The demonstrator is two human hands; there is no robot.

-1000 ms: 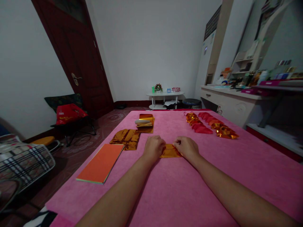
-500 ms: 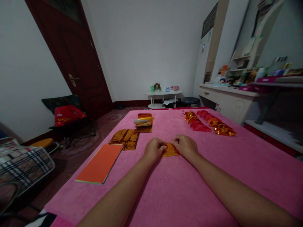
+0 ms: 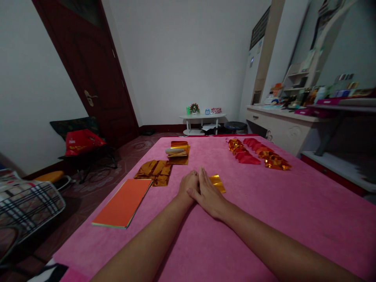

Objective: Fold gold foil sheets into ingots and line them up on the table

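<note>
A small folded sheet of gold foil paper [image 3: 217, 183] lies on the pink cover, its right part showing beyond my right hand. My right hand [image 3: 209, 196] rests flat on the paper, fingers straight and together, thumb reaching over to the left hand. Curled at the paper's left end is my left hand [image 3: 188, 185], its fingertips hidden behind the right. To the left lie a fanned pile of gold foil sheets [image 3: 155, 172] and a stack of orange paper [image 3: 125, 203]. Farther back sits more gold foil [image 3: 179, 158] with a grey oval object [image 3: 173, 150] on it.
Two rows of folded red and gold pieces [image 3: 248, 157] [image 3: 273, 156] lie at the back right of the pink cover [image 3: 264, 219]. Beyond stand a low white table [image 3: 202, 116] and a dark stool [image 3: 235, 126]. A dressing table [image 3: 284, 125] is at right, a chair with a red bag [image 3: 84, 141] at left.
My right hand has moved left from the paper's right end, flattening over it and meeting my left hand. More of the paper's right end now shows. The left hand stays nearly in place.
</note>
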